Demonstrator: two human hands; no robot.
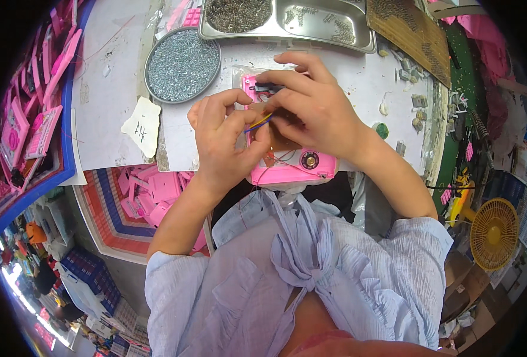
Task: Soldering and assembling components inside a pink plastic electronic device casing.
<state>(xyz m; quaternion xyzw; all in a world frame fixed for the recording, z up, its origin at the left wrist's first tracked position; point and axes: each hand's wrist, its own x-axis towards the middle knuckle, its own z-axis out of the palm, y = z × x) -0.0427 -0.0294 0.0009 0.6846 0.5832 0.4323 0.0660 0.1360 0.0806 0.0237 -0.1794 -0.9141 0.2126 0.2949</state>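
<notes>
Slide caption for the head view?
Left hand and right hand meet at yellow and blue wires over a pink casing.

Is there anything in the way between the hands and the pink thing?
Nothing that I can see. The left hand and right hand are right over the pink case, with yellow and blue wires between them.

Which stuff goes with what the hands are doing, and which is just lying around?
With the work:
- pink case
- wires, at the fingers
- speaker, on the case

Apparently just around:
- white scrap
- fan
- dish of metal bits, untouched, though perhaps useful
</notes>
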